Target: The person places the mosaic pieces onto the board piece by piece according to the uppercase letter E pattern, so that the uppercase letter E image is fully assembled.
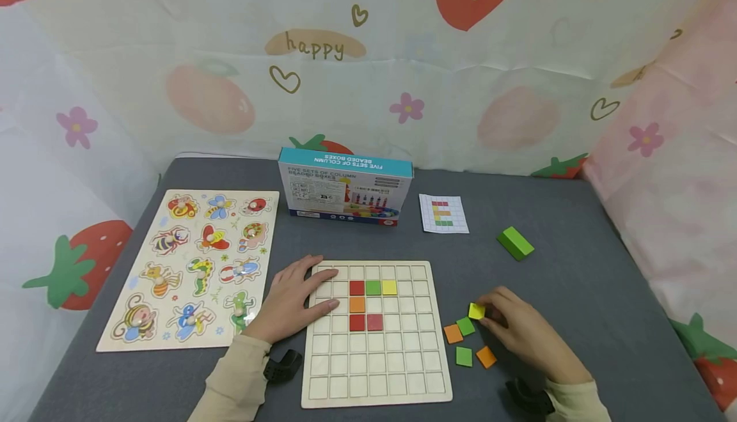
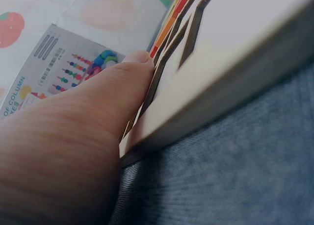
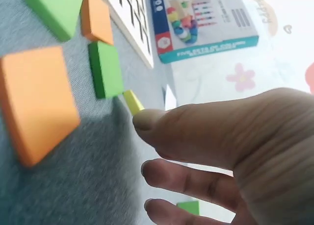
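My left hand (image 1: 293, 300) rests with fingers spread on the left edge of a wooden grid board (image 1: 377, 363). The thumb (image 2: 130, 80) lies against the board's rim in the left wrist view. Set in the grid are a red, a green and a yellow tile in a row, an orange tile (image 1: 357, 305) under the red one, and two reddish tiles lower down. To the right of the board, my right hand (image 1: 526, 332) pinches a yellow tile (image 1: 476, 311) between thumb and fingers. Close by lie two loose green tiles (image 1: 463, 356) and two orange tiles (image 1: 486, 357).
A printed box (image 1: 368, 195) stands behind the board, with a small pattern card (image 1: 455, 225) on its right. Farther right lies a green block (image 1: 515, 243). A puzzle board with insect pictures (image 1: 219, 339) is on the left. Patterned cloth (image 1: 345, 102) hangs behind the grey table.
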Demonstrator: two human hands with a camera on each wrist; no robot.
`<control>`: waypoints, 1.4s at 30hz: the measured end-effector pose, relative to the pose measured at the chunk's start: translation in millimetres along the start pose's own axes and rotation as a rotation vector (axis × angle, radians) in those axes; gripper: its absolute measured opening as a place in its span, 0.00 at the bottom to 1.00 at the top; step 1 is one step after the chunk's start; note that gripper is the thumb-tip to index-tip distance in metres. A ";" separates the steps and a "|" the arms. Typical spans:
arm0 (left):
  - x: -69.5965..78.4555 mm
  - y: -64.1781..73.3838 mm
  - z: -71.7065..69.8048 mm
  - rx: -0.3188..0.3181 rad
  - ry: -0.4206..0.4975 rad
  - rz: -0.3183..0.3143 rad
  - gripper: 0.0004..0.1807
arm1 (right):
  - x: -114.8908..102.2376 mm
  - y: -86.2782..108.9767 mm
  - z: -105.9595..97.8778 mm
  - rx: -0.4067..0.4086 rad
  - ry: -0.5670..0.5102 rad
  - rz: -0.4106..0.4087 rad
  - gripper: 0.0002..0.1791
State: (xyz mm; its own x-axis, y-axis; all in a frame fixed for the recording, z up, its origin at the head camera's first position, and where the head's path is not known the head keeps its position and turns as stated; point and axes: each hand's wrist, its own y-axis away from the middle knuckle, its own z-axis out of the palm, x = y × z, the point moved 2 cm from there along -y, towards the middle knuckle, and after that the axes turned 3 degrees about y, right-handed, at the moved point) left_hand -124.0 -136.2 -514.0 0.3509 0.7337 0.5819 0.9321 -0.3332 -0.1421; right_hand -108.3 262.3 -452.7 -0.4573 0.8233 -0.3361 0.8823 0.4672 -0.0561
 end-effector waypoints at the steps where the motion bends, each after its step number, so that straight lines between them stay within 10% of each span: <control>1: 0.1 -0.1 -0.2 -0.001 0.002 0.001 0.33 | -1.4 -1.6 -0.4 0.009 0.008 -0.009 0.15; 24: -2.0 0.8 1.3 0.007 0.004 0.010 0.32 | -63.6 -45.0 25.2 -0.039 -0.033 -0.302 0.11; 42: -1.4 1.0 0.9 0.012 0.001 0.017 0.32 | -91.5 -57.1 43.8 -0.117 0.021 -0.360 0.08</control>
State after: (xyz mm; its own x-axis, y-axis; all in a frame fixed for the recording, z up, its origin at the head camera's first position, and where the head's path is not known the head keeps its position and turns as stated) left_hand -123.5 -137.0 -515.7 0.3669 0.7270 0.5803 0.9269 -0.3385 -0.1620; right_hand -112.0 146.2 -460.0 -0.7392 0.6054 -0.2950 0.6464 0.7607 -0.0586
